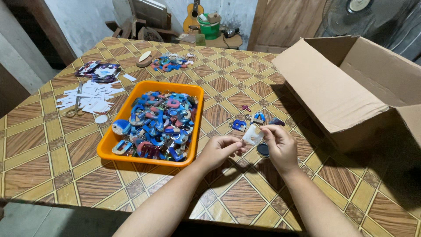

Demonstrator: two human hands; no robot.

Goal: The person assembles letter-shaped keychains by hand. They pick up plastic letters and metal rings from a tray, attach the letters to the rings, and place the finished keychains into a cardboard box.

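My left hand (220, 151) and my right hand (280, 147) meet over the table's near middle, both pinching a small pale, clear-wrapped piece (253, 136) between their fingertips. Under my right hand lies a dark round disc (262, 150), partly hidden. Just beyond my hands sit a few loose blue and white letter-shaped keychains (248, 121). To the left stands an orange tray (131, 109) heaped with several blue, pink and white resin letter charms (158, 125).
A large open cardboard box (351, 83) fills the right side. Cut white paper pieces (90, 96), scissors (77, 105) and dark printed cards (98, 70) lie far left. Another pile of charms (169, 62) sits at the far edge. A guitar and a green bucket stand beyond the table.
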